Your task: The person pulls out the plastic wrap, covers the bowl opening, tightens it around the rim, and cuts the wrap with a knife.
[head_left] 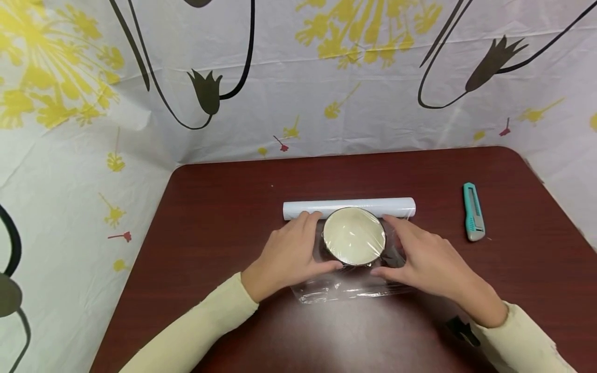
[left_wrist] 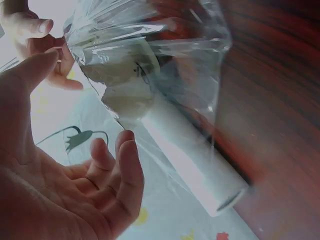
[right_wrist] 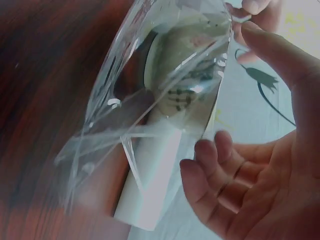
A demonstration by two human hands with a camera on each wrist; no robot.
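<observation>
A cream bowl (head_left: 354, 237) with a dark rim and dark markings on its side stands on the table. Clear plastic wrap (head_left: 326, 292) stretches over its top and hangs loose around the sides. On the bowl's left, my left hand (head_left: 291, 251) has its thumb and fingers spread around the edge, fingertips at the film. Mirroring it on the right, my right hand (head_left: 426, 256) has thumb and fingers apart near the rim. Both wrist views show loosely bent fingers beside the wrapped bowl (right_wrist: 185, 80). Right behind the bowl lies a white roll of wrap (left_wrist: 195, 160).
A teal utility knife (head_left: 474, 212) lies on the right of the dark red table (head_left: 224, 207). Patterned white sheeting (head_left: 289, 93) rises along the table's back and left. A small black object (head_left: 462, 330) shows by the right sleeve.
</observation>
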